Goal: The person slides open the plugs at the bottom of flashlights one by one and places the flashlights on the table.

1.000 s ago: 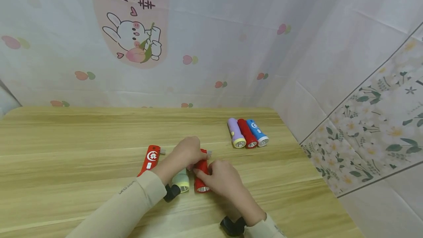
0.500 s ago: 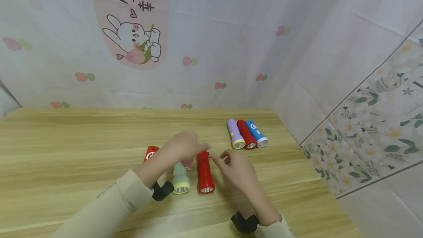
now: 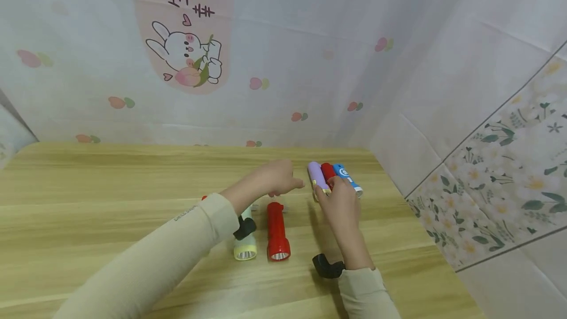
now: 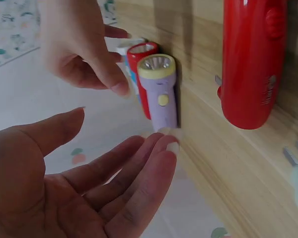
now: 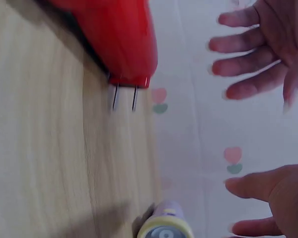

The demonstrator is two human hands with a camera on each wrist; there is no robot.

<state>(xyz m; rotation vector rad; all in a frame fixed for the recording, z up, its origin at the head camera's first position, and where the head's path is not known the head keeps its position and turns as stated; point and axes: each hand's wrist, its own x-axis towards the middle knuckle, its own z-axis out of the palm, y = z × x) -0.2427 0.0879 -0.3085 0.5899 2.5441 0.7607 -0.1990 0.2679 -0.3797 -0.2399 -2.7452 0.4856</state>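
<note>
My right hand [image 3: 340, 206] reaches over the near ends of three flashlights at the back right, its thumb and fingers apart. A purple flashlight [image 3: 317, 173] with a yellow rim, a red flashlight [image 4: 143, 49] and a blue flashlight [image 3: 347, 176] lie there side by side. Closest to my left hand [image 3: 279, 178], held in the air with loosely bent fingers and nothing in them, is the purple one. Below that hand, a second red flashlight [image 3: 277, 233] lies on the table, plug prongs [image 5: 124, 97] sticking out near its tail. Beside it is a pale green flashlight [image 3: 245, 247], partly covered by the left wrist's black mount.
A third red flashlight [image 3: 204, 197] peeks out behind the left sleeve [image 3: 177, 240], mostly hidden. The wooden table [image 3: 133, 171] meets a printed curtain [image 3: 274, 38] at the back and a flowered panel [image 3: 500, 161] on the right.
Both hands have come away from the middle red flashlight, which now lies released. The left hand has moved right and back; the right hand has moved to the three flashlights at the back right.
</note>
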